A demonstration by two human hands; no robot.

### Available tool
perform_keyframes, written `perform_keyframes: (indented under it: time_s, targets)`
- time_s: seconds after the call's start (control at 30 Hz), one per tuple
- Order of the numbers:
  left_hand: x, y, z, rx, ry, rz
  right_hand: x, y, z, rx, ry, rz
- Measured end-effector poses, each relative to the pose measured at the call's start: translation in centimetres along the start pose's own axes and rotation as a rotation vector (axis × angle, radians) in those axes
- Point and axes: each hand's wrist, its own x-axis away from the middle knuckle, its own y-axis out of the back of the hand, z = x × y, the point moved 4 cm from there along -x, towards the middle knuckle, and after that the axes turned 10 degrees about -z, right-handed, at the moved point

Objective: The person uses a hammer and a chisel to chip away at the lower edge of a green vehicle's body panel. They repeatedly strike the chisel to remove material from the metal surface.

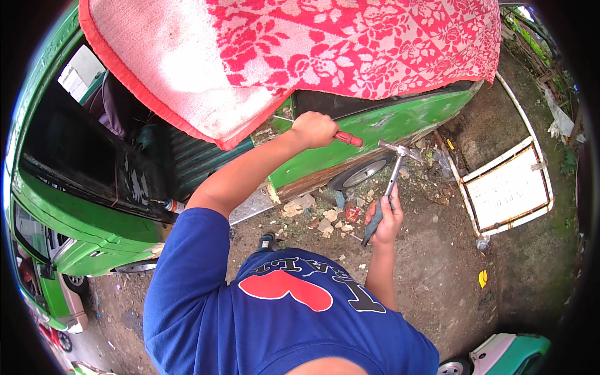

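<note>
My left hand point(314, 130) is closed round a screwdriver with a red handle point(349, 138). Its thin metal blade points left at the worn edge of the green vehicle's body point(369, 132), beside the open doorway; whether the tip touches is unclear. My right hand point(386, 220) grips a hammer point(392, 176) by its dark grey handle, the metal head raised a short way right of the screwdriver's handle end. Over the vehicle's top lies a red and white floral blanket point(350, 47), its hem hanging just above my left hand.
A rusty white frame with a panel point(507, 189) lies on the ground at right. Broken rubble point(326, 226) is strewn below the vehicle near its wheel point(362, 173). Other vehicles stand lower left and lower right. A yellow scrap point(482, 279) lies on the dirt.
</note>
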Motion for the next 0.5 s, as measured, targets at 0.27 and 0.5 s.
perform_keyframes:
  time_s: [0.27,0.5]
  targets:
    - [-0.6,0.6,0.7,0.058,0.035,-0.066,-1.2,-0.8,-0.6,-0.169,0.063,-0.070]
    - [-0.4,1.0,0.7,0.076,0.035,-0.109,-2.1,-2.0,0.2,-0.237,-0.051,0.040]
